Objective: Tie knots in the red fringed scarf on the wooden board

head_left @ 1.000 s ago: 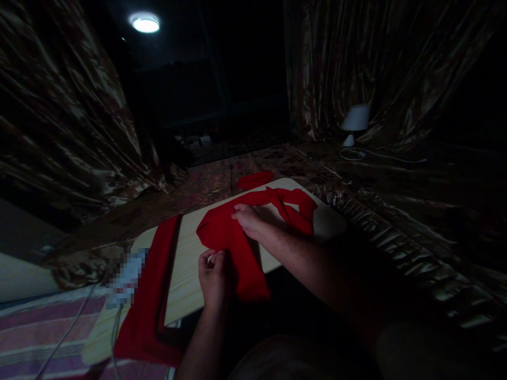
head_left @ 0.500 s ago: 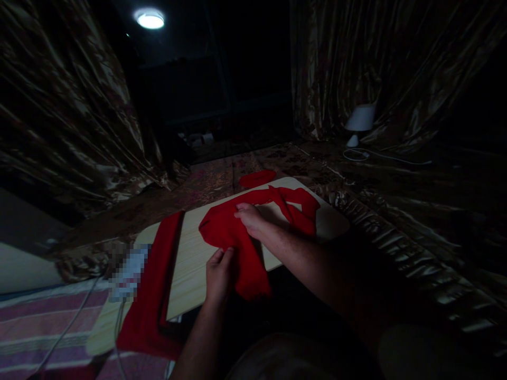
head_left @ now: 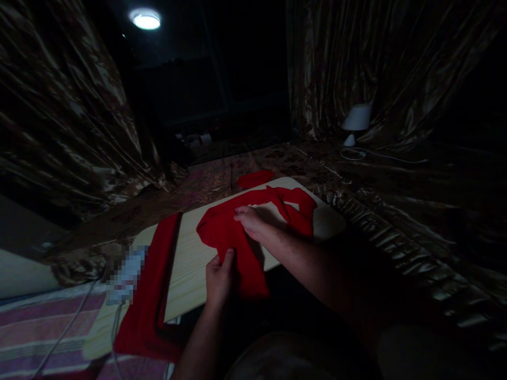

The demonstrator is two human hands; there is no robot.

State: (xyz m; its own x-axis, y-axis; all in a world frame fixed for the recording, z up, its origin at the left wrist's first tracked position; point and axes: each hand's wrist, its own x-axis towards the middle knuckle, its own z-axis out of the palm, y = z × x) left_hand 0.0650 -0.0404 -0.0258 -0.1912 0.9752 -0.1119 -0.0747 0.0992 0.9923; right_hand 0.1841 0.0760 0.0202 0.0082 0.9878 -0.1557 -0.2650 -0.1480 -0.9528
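A long strip of red cloth [head_left: 249, 264] lies folded over the wooden tabletop [head_left: 190, 264], one end hanging past the near edge. My left hand [head_left: 219, 274] pinches its left edge, thumb on top and fingers underneath. Farther up, my right hand [head_left: 249, 219] is closed on the cloth's right edge, fingertips pressed together. From there the strip runs to the back right of the board, where it loops and crosses itself. Dim light hides the fine detail of the fabric.
Another folded red cloth [head_left: 158, 279] drapes over the board's left part, beside a blurred-out object [head_left: 129, 274] with a cable. A red piece [head_left: 255, 178] lies beyond the far edge. A white lamp [head_left: 356, 119] stands at the back right, near curtains [head_left: 332, 68]. Striped fabric [head_left: 47, 327] lies at left.
My left thumb has shifted onto the cloth, and its grip reaches slightly farther over the edge. My right hand stays nearly in place. The whole view has shifted slightly.
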